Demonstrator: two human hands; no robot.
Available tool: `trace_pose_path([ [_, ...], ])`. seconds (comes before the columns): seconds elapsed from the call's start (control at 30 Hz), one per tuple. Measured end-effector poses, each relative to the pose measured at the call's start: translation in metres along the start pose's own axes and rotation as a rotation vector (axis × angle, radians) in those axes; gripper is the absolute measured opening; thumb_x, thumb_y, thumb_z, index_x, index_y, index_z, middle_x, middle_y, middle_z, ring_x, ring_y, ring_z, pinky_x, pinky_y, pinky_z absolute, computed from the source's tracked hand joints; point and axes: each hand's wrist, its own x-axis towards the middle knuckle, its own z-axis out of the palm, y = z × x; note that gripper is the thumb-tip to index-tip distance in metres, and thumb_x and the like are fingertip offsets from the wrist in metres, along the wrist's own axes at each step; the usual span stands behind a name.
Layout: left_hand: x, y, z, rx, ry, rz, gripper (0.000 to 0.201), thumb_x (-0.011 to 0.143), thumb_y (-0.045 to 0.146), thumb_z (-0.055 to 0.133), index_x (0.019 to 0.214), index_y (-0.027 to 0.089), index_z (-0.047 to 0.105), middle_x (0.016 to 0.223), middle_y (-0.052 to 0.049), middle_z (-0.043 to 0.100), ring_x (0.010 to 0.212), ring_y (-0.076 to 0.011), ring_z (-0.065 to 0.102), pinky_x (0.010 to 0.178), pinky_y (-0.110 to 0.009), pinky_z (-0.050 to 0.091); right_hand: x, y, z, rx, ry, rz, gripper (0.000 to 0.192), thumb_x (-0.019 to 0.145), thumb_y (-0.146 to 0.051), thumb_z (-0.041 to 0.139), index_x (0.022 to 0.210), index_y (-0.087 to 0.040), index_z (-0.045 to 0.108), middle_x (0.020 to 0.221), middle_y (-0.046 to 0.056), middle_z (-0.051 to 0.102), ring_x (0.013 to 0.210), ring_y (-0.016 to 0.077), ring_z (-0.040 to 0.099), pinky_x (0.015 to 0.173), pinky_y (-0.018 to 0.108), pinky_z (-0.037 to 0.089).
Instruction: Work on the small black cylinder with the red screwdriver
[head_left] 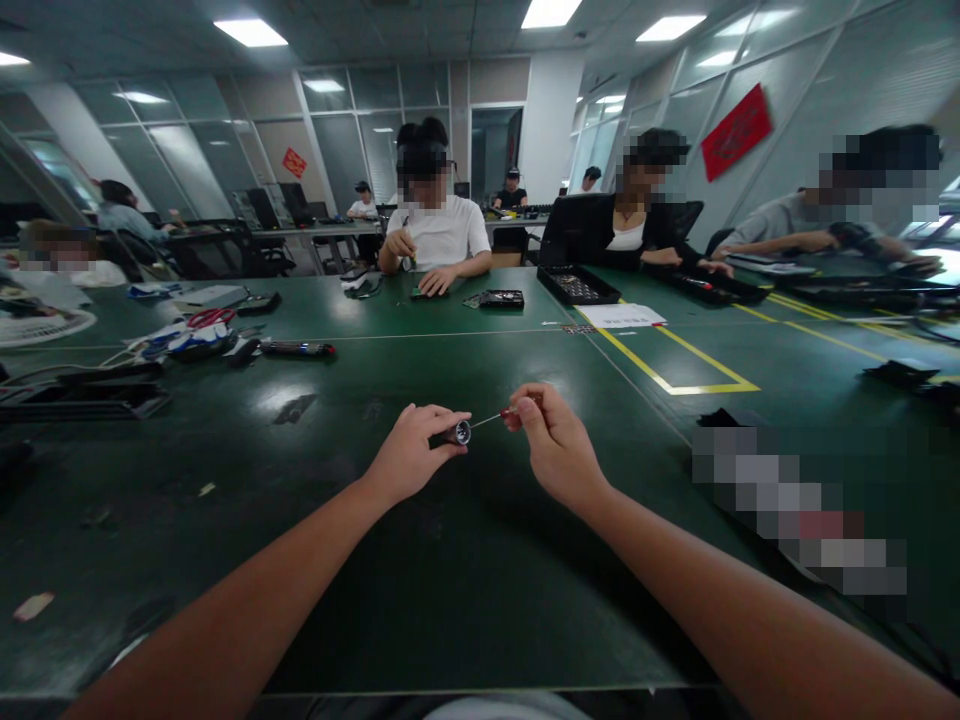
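Left hand: the left hand [411,455] is closing its fingers around a small metal cylinder [458,433], holding it just above the green table [465,580] with its open end turning toward the other hand.
Right hand: the right hand [553,445] is pinching the red handle of a thin screwdriver [504,414], fingers closed on it, just to the right of the cylinder.
Tool and part: the screwdriver's slim shaft is pointing leftward at the cylinder's open end — the tip is sitting at or just inside the mouth; whether it is touching anything inside is too small to tell.
Where the work sits: the cylinder is hovering between the two hands, nearer than the yellow floor-style tape lines [701,380] that lie beyond and to the right of it.
Progress, as a judgement: both items are already picked up and lined up, so the approach looks done; the working of the tool inside the cylinder seems to be only beginning or underway, and nothing shows it finished.
Beyond the cylinder: a person in a white shirt [442,235] is working across the table, and a black tray [577,285] is lying farther back and right.
Left of the cylinder: cables and small tools [195,335] are lying well apart from it.
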Motion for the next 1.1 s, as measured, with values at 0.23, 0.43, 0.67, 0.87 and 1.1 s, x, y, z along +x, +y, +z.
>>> trace_pose_path([
  [0.23,-0.0002,0.0,0.0005,-0.008,-0.012,0.008,0.044,0.089,0.023,0.07,0.131,0.032,0.063,0.122,-0.003,0.067,0.114,-0.0248,0.058,0.116,-0.059,0.029,0.0002,-0.0029,0.0002,-0.036,0.011,0.021,0.021,0.102,-0.041,0.042,0.098,-0.024,0.054,0.084,0.003,0.067,0.078,0.0193,0.065,0.075,0.034,0.05],
  [0.43,-0.0002,-0.001,0.0018,-0.006,-0.017,0.02,0.045,0.088,0.023,0.071,0.131,0.032,0.063,0.122,-0.004,0.067,0.114,-0.025,0.058,0.115,-0.058,0.03,0.0005,-0.0001,0.0012,0.026,-0.019,0.033,0.02,0.1,-0.042,0.047,0.102,-0.024,0.057,0.087,0.003,0.068,0.08,0.0192,0.066,0.076,0.034,0.051],
  [0.67,0.0002,-0.0013,0.0031,0.027,-0.047,0.023,0.043,0.089,0.024,0.07,0.13,0.034,0.064,0.123,-0.003,0.066,0.12,-0.0248,0.057,0.119,-0.062,0.02,-0.0002,-0.0019,0.0013,-0.125,-0.037,0.005,0.02,0.101,-0.039,0.045,0.099,-0.024,0.058,0.079,0.001,0.067,0.074,0.019,0.066,0.07,0.033,0.047],
  [0.87,0.0013,-0.0024,0.003,0.009,-0.031,-0.002,0.043,0.089,0.026,0.069,0.132,0.032,0.063,0.123,-0.004,0.066,0.12,-0.0249,0.057,0.119,-0.063,0.019,-0.0014,-0.0045,0.0002,-0.183,0.042,-0.015,0.022,0.103,-0.039,0.042,0.097,-0.024,0.057,0.08,0.002,0.067,0.074,0.0193,0.065,0.069,0.033,0.046],
  [1.1,0.0009,-0.0009,0.0026,-0.02,-0.043,-0.033,0.043,0.089,0.027,0.07,0.131,0.032,0.063,0.123,-0.004,0.066,0.12,-0.0257,0.057,0.119,-0.064,0.017,-0.002,-0.003,0.0003,-0.157,0.097,0.002,0.022,0.102,-0.04,0.042,0.098,-0.025,0.058,0.081,0.002,0.066,0.075,0.02,0.065,0.07,0.033,0.047],
])
